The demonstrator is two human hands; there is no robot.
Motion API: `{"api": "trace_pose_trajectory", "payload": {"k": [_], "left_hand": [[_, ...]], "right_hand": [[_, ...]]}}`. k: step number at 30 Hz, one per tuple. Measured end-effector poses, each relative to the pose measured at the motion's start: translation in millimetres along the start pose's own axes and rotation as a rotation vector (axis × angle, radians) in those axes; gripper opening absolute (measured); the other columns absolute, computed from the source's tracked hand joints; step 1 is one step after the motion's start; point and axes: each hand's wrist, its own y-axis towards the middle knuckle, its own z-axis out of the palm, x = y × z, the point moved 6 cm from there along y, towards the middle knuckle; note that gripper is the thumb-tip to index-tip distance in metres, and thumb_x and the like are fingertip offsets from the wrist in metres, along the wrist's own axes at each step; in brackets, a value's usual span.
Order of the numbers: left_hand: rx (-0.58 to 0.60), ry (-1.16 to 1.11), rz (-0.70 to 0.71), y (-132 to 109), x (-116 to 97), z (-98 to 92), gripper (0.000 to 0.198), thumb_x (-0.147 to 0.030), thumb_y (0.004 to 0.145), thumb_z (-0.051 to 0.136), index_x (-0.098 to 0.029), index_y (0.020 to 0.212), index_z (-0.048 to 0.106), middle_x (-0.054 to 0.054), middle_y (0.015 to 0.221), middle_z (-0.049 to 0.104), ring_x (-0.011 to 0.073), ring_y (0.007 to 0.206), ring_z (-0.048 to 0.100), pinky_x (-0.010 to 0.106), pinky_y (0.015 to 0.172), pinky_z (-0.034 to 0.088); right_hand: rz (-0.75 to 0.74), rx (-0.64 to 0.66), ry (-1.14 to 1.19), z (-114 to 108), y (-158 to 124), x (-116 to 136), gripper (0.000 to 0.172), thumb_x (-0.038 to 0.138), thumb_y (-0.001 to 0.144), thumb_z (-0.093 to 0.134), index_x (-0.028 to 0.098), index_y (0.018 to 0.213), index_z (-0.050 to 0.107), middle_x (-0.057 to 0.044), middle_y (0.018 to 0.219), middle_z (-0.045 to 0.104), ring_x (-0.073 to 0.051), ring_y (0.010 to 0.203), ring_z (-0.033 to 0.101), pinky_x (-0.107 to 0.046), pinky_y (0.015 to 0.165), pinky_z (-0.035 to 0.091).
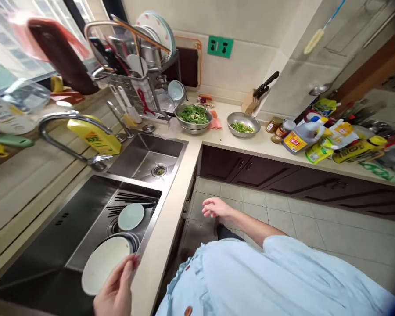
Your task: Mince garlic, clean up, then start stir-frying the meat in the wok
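My left hand (116, 287) is at the bottom edge, fingers pinched on the rim of a white plate (102, 267) held over the near sink basin (52, 245). Under it sits a steel bowl (133, 239), and beside that a small pale plate (131, 216) and dark chopsticks (131, 199). My right hand (216, 207) hangs free over the tiled floor in front of the counter, its fingers loosely curled and apart, holding nothing. My light blue shirt (266, 281) fills the lower right.
A curved tap (69, 131) arches over the far basin (148, 158). A dish rack (134, 66) stands behind it. Two steel bowls of greens (194, 116) (243, 125) sit on the counter, with a knife block (250, 103) and bottles and packets (319, 138) to the right.
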Motion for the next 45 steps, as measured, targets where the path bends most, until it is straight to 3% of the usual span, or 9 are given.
{"api": "trace_pose_trajectory", "payload": {"k": [6, 11, 18, 23, 28, 33, 38, 41, 45], "left_hand": [[0.243, -0.096, -0.039, 58, -87, 167.8, 0.025, -0.047, 0.076, 0.070, -0.025, 0.085, 0.076, 0.003, 0.088, 0.076, 0.0248, 0.081, 0.072, 0.039, 0.081, 0.060], [0.391, -0.215, -0.004, 67, -147, 272.3, 0.031, -0.046, 0.081, 0.068, -0.017, 0.090, 0.075, 0.008, 0.091, 0.074, 0.0202, 0.080, 0.070, 0.033, 0.077, 0.059], [0.384, -0.032, 0.068, 101, -161, 325.9, 0.024, -0.039, 0.083, 0.066, -0.018, 0.090, 0.075, 0.008, 0.089, 0.074, 0.0191, 0.077, 0.068, 0.030, 0.073, 0.056], [0.221, 0.360, 0.232, 193, -148, 361.0, 0.023, -0.023, 0.089, 0.055, -0.016, 0.100, 0.074, 0.011, 0.105, 0.070, 0.0191, 0.087, 0.066, 0.030, 0.080, 0.053], [0.405, 0.822, 0.219, 257, -133, 406.5, 0.028, -0.010, 0.088, 0.047, -0.012, 0.101, 0.072, 0.015, 0.113, 0.065, 0.0242, 0.102, 0.060, 0.034, 0.088, 0.046], [0.446, 0.800, 0.185, 273, -128, 407.0, 0.023, -0.009, 0.083, 0.048, -0.014, 0.083, 0.070, 0.012, 0.093, 0.065, 0.0218, 0.089, 0.060, 0.031, 0.079, 0.044], [0.052, 0.492, 0.136, 283, -103, 330.3, 0.018, -0.015, 0.078, 0.051, -0.016, 0.085, 0.068, 0.009, 0.090, 0.066, 0.0207, 0.087, 0.063, 0.032, 0.084, 0.048], [-0.295, 0.129, -0.120, 282, -64, 264.2, 0.019, -0.027, 0.073, 0.061, -0.015, 0.088, 0.064, 0.004, 0.078, 0.063, 0.0178, 0.069, 0.061, 0.034, 0.073, 0.053], [-0.482, -0.291, -0.308, 274, -48, 222.8, 0.032, -0.037, 0.074, 0.068, -0.016, 0.096, 0.058, 0.000, 0.078, 0.061, 0.0139, 0.064, 0.063, 0.031, 0.065, 0.058]], "right_hand": [[-0.221, -0.351, -0.028, -166, 24, 4, 0.014, 0.023, 0.074, 0.061, 0.014, 0.084, 0.066, 0.000, 0.065, 0.063, -0.008, 0.048, 0.050, -0.019, 0.047, 0.035], [-0.607, -0.573, -0.533, -258, 70, 94, 0.017, 0.026, 0.079, 0.059, 0.017, 0.080, 0.073, -0.005, 0.073, 0.067, -0.018, 0.068, 0.060, -0.030, 0.071, 0.048], [-0.611, -0.507, -1.115, -279, 186, 218, 0.036, 0.013, 0.091, 0.042, 0.015, 0.111, 0.072, -0.014, 0.115, 0.065, -0.022, 0.096, 0.060, -0.031, 0.088, 0.044], [-0.491, -0.340, -1.425, -266, 228, 226, 0.042, 0.004, 0.090, 0.035, 0.009, 0.113, 0.070, -0.020, 0.116, 0.063, -0.028, 0.105, 0.057, -0.033, 0.087, 0.042], [-0.440, -0.274, -1.592, -261, 232, 226, 0.041, 0.001, 0.088, 0.037, 0.012, 0.109, 0.070, -0.021, 0.114, 0.062, -0.030, 0.110, 0.056, -0.033, 0.086, 0.044], [-0.469, -0.244, -1.586, -234, 219, 253, 0.026, 0.008, 0.087, 0.048, 0.012, 0.100, 0.070, -0.016, 0.099, 0.066, -0.026, 0.092, 0.062, -0.033, 0.080, 0.046], [-0.946, -0.029, -1.096, -87, 183, 302, 0.023, 0.010, 0.087, 0.047, 0.017, 0.099, 0.066, -0.007, 0.097, 0.066, -0.020, 0.093, 0.060, -0.029, 0.084, 0.045], [-0.943, 0.305, -1.147, -3, 198, 300, 0.024, 0.009, 0.084, 0.054, 0.019, 0.103, 0.064, -0.004, 0.092, 0.067, -0.018, 0.083, 0.061, -0.026, 0.071, 0.045], [-0.790, 0.420, -0.993, -21, 223, 279, 0.020, 0.014, 0.083, 0.063, 0.020, 0.102, 0.064, -0.004, 0.096, 0.069, -0.019, 0.085, 0.064, -0.026, 0.069, 0.046]]}}
